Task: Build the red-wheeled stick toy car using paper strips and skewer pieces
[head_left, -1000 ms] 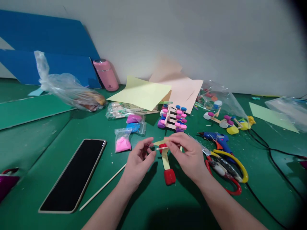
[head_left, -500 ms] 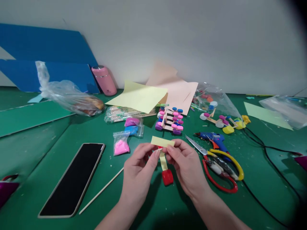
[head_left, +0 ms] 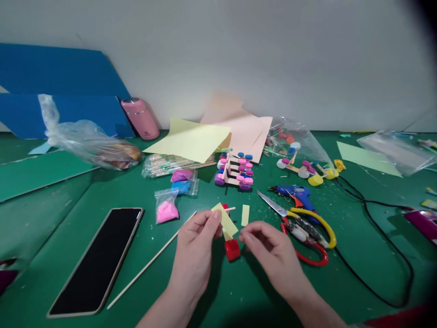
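Observation:
Between the thumb and fingers of my left hand [head_left: 200,243] is a pale yellow paper strip [head_left: 228,222], held at its upper left part and slanting down to the right. Behind it show bits of red and a short white stick end [head_left: 231,209]; how they join is hidden. A red block [head_left: 232,249] sits below the strip's lower end, at the end of another yellow strip. My right hand [head_left: 271,248] is just right of the block, fingers loosely curled, with nothing seen in them. A smaller yellow paper piece [head_left: 245,215] lies beyond its fingertips.
Scissors [head_left: 295,223] and a blue glue gun [head_left: 297,195] with a black cord lie right. Left are a phone [head_left: 97,259], a thin wooden stick [head_left: 150,262] and small clay bags [head_left: 167,207]. Small wheeled models [head_left: 235,173], paper sheets [head_left: 191,136] and a pink bottle [head_left: 141,119] stand behind.
My right hand has let go of the paper strip and moved slightly right and down. The strip has turned from level to slanting in my left hand. The small yellow piece now shows.

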### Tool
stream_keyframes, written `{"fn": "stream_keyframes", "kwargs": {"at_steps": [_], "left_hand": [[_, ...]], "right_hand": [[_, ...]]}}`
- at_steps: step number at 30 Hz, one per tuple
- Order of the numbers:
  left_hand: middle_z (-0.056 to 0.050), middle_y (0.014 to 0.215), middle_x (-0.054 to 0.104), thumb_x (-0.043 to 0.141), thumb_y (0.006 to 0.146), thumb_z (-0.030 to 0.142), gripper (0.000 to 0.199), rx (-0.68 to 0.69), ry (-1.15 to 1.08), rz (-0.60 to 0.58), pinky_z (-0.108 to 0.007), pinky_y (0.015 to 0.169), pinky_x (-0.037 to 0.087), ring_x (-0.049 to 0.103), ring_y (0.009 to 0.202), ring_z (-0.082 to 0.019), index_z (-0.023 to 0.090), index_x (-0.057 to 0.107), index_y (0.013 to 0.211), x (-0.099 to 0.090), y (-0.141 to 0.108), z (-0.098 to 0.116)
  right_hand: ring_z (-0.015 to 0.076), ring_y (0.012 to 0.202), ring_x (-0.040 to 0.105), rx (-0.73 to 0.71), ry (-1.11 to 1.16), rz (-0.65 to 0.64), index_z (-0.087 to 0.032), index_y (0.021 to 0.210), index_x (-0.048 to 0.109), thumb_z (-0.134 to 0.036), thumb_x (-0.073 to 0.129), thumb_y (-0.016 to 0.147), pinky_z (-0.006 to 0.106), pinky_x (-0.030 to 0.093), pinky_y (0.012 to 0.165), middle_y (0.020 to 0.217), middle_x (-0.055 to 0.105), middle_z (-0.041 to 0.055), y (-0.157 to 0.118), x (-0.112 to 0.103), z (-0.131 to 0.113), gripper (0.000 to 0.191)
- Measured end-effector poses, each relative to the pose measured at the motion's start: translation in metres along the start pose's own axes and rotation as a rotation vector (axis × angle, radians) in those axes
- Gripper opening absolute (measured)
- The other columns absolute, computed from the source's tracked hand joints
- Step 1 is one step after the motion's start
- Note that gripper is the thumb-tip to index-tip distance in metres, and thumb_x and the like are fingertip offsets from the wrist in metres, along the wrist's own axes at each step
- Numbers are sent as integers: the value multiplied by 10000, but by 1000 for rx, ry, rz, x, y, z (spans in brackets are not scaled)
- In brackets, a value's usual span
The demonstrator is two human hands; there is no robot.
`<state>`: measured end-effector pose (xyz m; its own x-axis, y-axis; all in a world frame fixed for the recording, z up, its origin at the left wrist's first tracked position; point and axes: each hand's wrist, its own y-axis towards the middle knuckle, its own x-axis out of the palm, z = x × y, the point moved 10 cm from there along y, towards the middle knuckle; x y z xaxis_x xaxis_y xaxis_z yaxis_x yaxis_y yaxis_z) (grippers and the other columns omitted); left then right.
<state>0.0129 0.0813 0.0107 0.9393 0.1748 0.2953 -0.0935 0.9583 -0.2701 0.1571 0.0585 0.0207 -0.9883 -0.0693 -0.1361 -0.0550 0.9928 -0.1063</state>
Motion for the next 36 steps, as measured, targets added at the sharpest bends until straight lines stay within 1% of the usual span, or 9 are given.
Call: {"fn": "stream_keyframes", "kwargs": {"at_steps": [4, 7, 10, 13, 20, 24, 28, 33, 36], "left_hand": [[47, 557, 435, 547, 786, 309, 224, -14, 85, -70, -182, 527, 316, 381, 553, -72, 160, 571, 621, 5, 0, -2], [47, 564, 434, 516, 803, 335, 246, -12, 139, -103, -190, 522, 309, 377, 552, -76, 164, 560, 631, 7, 1, -4], [47, 547, 442, 522, 797, 342, 264, -13, 195, -124, -192, 510, 297, 382, 536, -75, 161, 548, 607, 8, 1, -5], [48, 508, 444, 544, 783, 335, 267, -20, 228, -152, -192, 504, 293, 385, 510, -72, 156, 560, 585, 11, 0, -5], [46, 483, 445, 529, 792, 329, 267, -67, 197, -195, -195, 497, 291, 380, 481, -68, 147, 576, 602, 15, -2, -7], [42, 491, 452, 503, 808, 321, 282, -98, 191, -200, -201, 508, 299, 388, 487, -72, 150, 536, 586, 16, -4, -9], [45, 477, 434, 472, 826, 325, 318, -84, 221, -220, -200, 501, 296, 375, 480, -71, 153, 505, 561, 19, -6, -7], [44, 503, 425, 482, 816, 321, 297, -14, 317, -208, -188, 485, 306, 379, 495, -76, 158, 526, 572, 21, -6, 1], [17, 587, 510, 517, 792, 250, 196, 210, 487, -224, -191, 507, 356, 456, 549, -93, 163, 590, 632, 28, -11, 23]], "right_hand": [[185, 761, 561, -133, -501, 367, -199, 906, 577, -315, 512, 792, 307, 459, 674, 885, 605, 58, -17, -85, 8, 175], [260, 904, 532, -157, -859, 394, -172, 976, 558, -304, 483, 768, 394, 454, 739, 993, 562, 108, -25, -115, 20, 257], [282, 969, 501, -165, -1067, 341, -140, 1041, 529, -258, 443, 751, 427, 434, 797, 1049, 528, 133, -27, -122, 25, 325], [285, 960, 502, -96, -1207, 288, -116, 1078, 504, -227, 451, 722, 424, 428, 813, 1066, 517, 143, -24, -123, 28, 377], [298, 973, 519, 105, -1305, 118, -77, 1142, 456, -209, 463, 683, 413, 436, 814, 1085, 540, 157, -11, -127, 46, 477], [285, 925, 556, 224, -1183, 160, -113, 1127, 454, -218, 472, 669, 411, 456, 775, 1082, 557, 149, -13, -140, 46, 471], [230, 861, 584, 167, -838, 156, -183, 1140, 422, -267, 480, 718, 353, 472, 751, 1062, 572, 106, -22, -132, 34, 434], [185, 661, 595, 296, -200, 95, -215, 1053, 498, -331, 707, 578, 248, 488, 541, 779, 613, 31, -34, -89, 46, 532], [167, 618, 577, 271, 285, 123, -206, 868, 562, -358, 741, 537, 225, 449, 476, 688, 593, 22, -30, -56, 44, 406]]}}
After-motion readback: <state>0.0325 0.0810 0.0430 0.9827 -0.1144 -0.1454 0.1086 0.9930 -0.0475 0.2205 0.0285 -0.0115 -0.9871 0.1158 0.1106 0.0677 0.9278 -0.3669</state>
